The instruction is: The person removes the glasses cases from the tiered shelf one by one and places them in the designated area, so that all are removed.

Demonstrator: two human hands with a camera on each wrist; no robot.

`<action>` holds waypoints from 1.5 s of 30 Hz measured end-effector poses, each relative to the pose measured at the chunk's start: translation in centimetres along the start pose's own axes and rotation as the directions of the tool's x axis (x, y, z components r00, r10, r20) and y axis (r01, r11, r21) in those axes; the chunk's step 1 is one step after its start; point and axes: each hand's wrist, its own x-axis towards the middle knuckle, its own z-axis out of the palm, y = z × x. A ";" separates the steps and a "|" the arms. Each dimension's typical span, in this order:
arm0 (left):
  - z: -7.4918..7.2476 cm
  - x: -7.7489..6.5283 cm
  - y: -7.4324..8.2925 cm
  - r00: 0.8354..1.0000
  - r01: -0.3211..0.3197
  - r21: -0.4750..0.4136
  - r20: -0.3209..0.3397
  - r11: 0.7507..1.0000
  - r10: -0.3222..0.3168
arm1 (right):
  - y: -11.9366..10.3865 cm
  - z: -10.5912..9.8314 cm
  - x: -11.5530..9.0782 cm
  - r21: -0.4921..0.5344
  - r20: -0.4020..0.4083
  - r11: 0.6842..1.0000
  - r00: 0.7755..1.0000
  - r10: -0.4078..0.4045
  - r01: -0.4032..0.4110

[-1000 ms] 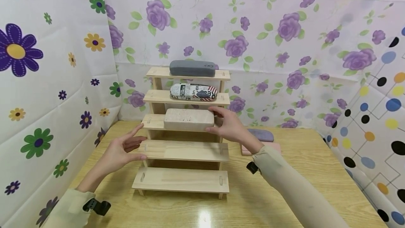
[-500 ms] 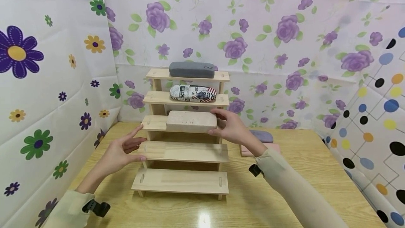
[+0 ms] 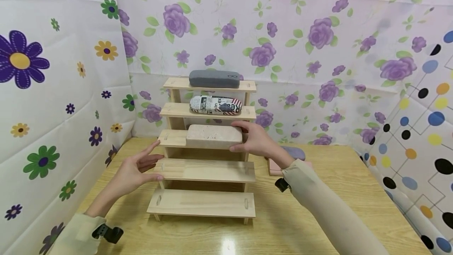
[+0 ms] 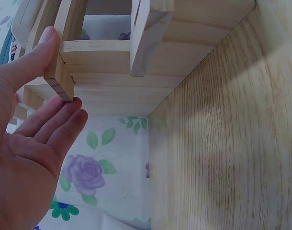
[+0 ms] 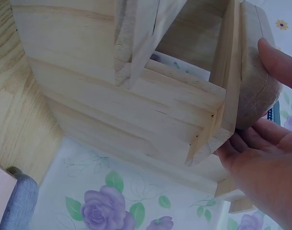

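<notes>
A five-step wooden display rack (image 3: 207, 168) stands on the table. A pale beige glasses case (image 3: 214, 136) lies on its middle step. My right hand (image 3: 256, 141) holds that case by its right end, thumb at the front and fingers behind. In the right wrist view the case (image 5: 256, 72) sits on the board, fingertips at its lower end. My left hand (image 3: 129, 170) spans the left end of the step below, thumb at the front edge. In the left wrist view, thumb and fingers lie on either side of the board end (image 4: 62, 81).
A grey glasses case (image 3: 214, 78) lies on the top step, a newspaper-print case (image 3: 216, 105) on the step under it. Right of the rack, a bluish-grey case (image 3: 295, 152) and a pink flat item (image 3: 274, 168) rest on the wooden table (image 3: 336, 192). Flowered cloth (image 3: 301, 70) hangs behind.
The beige case has shifted slightly right along the middle step, with my right hand on its end. My left hand has stayed in place at the rack.
</notes>
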 end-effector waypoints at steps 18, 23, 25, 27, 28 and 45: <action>0.0 0.0 0.0 1.000 0.001 0.007 -0.003 1.000 -0.001 | 0.0 0.6 -0.6 0.159 -0.047 0.987 0.998 0.031 -0.023; 0.0 0.1 0.0 1.000 0.000 0.004 -0.004 1.000 0.000 | 0.2 1.2 -0.9 0.300 -0.071 0.954 0.997 0.032 -0.009; 0.0 0.0 0.0 1.000 0.001 0.005 -0.005 1.000 -0.001 | 0.2 1.4 -1.0 0.341 -0.079 0.940 0.996 0.034 -0.005; 0.0 0.0 0.0 1.000 0.004 0.006 -0.004 1.000 -0.004 | 0.1 1.5 -1.1 0.367 -0.086 0.930 0.996 0.036 -0.002; 0.0 0.0 0.0 1.000 0.006 0.006 -0.004 1.000 -0.006 | 0.1 1.6 -1.2 0.373 -0.090 0.928 0.995 0.038 -0.002; 0.0 0.0 0.1 1.000 0.009 0.002 -0.003 1.000 -0.009 | 0.4 2.1 -2.3 0.422 -0.145 0.905 0.989 0.009 0.054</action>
